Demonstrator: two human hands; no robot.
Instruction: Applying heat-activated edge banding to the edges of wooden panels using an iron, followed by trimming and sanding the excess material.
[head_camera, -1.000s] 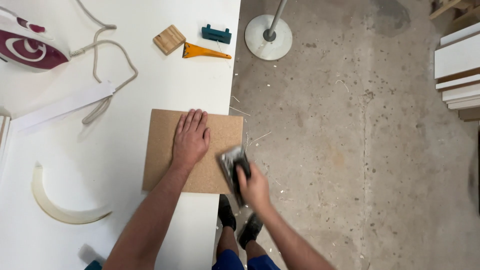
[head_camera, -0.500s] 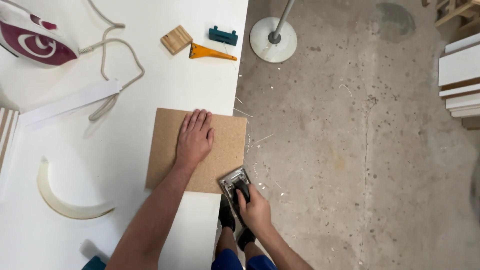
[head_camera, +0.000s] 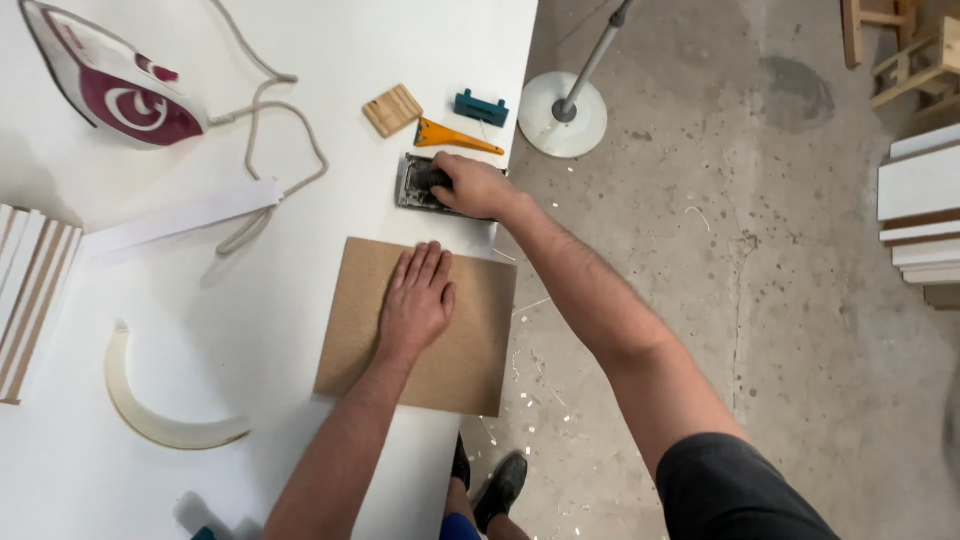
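Listing what I see from the head camera: left hand (head_camera: 418, 300), open, palm flat on a brown board (head_camera: 470, 340) that lies at the desk's (head_camera: 300, 60) near right edge, one corner overhanging the floor. Right hand (head_camera: 470, 185), closed over a small grey sanding block (head_camera: 420, 183), which sits on the desk just beyond the board, apart from it. I judge the block set down or resting away from the board's edge, so no edge is under work at this moment; the pale chips (head_camera: 520, 400) scattered on the floor below the board suggest to me that some trimming or sanding is done, though how much is left I cannot tell, since the board's edges are too small to read. Other items: orange scraper (head_camera: 455, 138) just beyond the block, teal clip (head_camera: 481, 107), small wooden block (head_camera: 392, 110), iron (head_camera: 110, 85) with cord (head_camera: 270, 130), white strip (head_camera: 180, 218), curved offcut (head_camera: 150, 415), stacked panels (head_camera: 30, 295) at the left edge, lamp base (head_camera: 560, 113) on the floor.
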